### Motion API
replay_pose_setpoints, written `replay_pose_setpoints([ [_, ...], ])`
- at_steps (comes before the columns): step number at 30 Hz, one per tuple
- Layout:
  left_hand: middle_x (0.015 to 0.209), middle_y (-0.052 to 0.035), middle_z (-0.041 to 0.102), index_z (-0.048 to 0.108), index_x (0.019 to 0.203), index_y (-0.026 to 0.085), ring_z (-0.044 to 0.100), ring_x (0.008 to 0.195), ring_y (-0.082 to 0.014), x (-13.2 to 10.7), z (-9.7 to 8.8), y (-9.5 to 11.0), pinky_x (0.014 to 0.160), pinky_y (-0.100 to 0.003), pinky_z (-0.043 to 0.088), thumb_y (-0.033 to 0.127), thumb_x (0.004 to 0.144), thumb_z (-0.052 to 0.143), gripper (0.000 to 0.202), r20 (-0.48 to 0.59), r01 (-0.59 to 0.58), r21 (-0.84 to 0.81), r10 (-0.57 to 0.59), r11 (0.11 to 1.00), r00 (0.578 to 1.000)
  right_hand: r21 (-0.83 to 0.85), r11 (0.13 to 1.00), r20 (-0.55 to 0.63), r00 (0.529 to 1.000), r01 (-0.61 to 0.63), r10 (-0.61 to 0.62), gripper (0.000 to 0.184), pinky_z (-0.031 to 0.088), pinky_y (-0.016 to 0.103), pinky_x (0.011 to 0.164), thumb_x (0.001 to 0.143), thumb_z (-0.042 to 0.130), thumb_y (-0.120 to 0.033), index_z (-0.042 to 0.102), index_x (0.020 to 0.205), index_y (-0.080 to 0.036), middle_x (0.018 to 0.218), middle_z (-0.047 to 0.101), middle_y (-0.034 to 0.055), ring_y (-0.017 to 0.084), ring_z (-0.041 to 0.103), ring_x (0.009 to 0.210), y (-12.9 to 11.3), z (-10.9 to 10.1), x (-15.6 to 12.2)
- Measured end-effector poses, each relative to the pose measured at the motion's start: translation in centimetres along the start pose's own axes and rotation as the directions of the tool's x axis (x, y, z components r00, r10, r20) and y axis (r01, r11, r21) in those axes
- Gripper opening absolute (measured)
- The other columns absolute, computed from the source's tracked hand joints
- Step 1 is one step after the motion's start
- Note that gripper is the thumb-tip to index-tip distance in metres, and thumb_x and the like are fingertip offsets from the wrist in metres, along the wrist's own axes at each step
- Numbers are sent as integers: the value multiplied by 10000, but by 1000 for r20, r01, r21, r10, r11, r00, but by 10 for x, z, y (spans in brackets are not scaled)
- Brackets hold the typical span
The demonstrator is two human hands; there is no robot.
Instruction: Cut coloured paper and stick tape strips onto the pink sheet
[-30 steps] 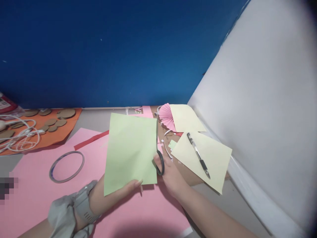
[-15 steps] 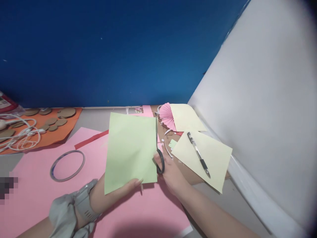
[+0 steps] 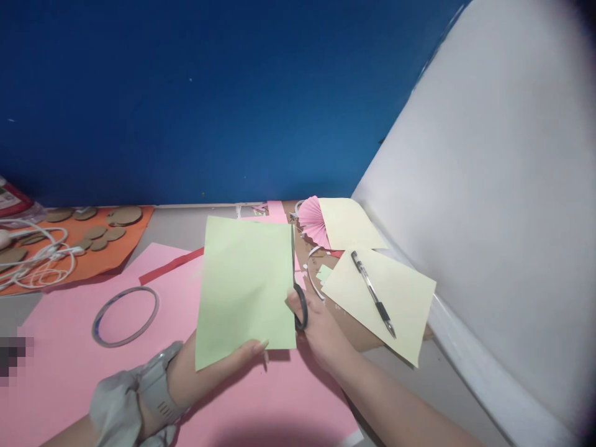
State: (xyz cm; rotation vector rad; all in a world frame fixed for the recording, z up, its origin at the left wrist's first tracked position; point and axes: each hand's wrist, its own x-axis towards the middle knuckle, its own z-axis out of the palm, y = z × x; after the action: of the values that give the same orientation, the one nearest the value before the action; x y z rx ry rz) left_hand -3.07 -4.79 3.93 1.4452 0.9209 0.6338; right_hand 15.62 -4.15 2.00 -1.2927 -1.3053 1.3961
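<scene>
A light green sheet of paper (image 3: 246,279) is held up over the pink paper (image 3: 274,397). My left hand (image 3: 239,355) grips its lower edge, thumb in front and the other fingers mostly hidden behind. My right hand (image 3: 314,320) is closed on a pair of scissors (image 3: 302,307), my thumb through a black handle loop. The scissor blades point away from me along the right edge of the green sheet, near its far right corner. A wrist band and a grey scrunchie are on my left wrist.
On the right, a pen (image 3: 372,295) lies on a pale yellow sheet (image 3: 410,298). Behind it sit a pink pleated paper fan (image 3: 313,220) and another yellow sheet (image 3: 351,223). A tape ring (image 3: 156,304), red strip (image 3: 170,265) and orange paper (image 3: 107,254) with cardboard discs and white cables lie left.
The whole view has shifted down slightly. Both hands keep their hold, and the scissors remain at the right edge of the green sheet, with hardly any visible movement.
</scene>
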Motion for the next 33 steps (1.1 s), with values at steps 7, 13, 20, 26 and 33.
replay_pose_setpoints([
  [7,1179,-41,665,424,1384,255,558,1180,-260,-2,0,-3,1042,-373,443,327,850,571,558,-23,18,-4,-18,1000,1000,109,993,56,998,-41,35,354,375,261,554,906,444,-502,629,817,-214,626,531,-8,127,439,540,-2,0,0],
  [13,1250,-42,621,438,1377,249,485,1256,-253,-1,0,-13,1066,-346,420,335,859,564,540,-27,-7,14,7,1000,1000,82,993,56,995,-83,78,423,337,259,492,896,425,-544,584,706,-202,511,442,-32,118,377,472,-2,-1,0],
  [20,1150,-37,680,454,1367,251,505,1239,-246,-1,-1,-1,1072,-362,417,316,882,519,494,36,26,8,-26,1000,999,96,991,63,994,-90,84,362,307,261,466,869,478,-532,571,701,-224,537,465,-18,132,386,476,-6,-1,0],
  [26,1229,-49,634,403,1400,234,522,1218,-266,1,3,-9,1044,-387,452,321,856,555,572,-52,-9,-12,9,1000,999,84,990,42,993,-114,111,403,296,265,497,864,456,-564,521,665,-219,543,432,-26,133,368,503,-3,-1,0],
  [33,1244,-41,625,474,1353,252,524,1215,-276,0,2,-1,1036,-384,456,334,856,550,509,-42,1,-18,-2,1000,999,156,979,83,989,-132,120,383,282,258,496,838,512,-552,473,652,-219,534,382,-52,115,328,481,-3,-1,0],
])
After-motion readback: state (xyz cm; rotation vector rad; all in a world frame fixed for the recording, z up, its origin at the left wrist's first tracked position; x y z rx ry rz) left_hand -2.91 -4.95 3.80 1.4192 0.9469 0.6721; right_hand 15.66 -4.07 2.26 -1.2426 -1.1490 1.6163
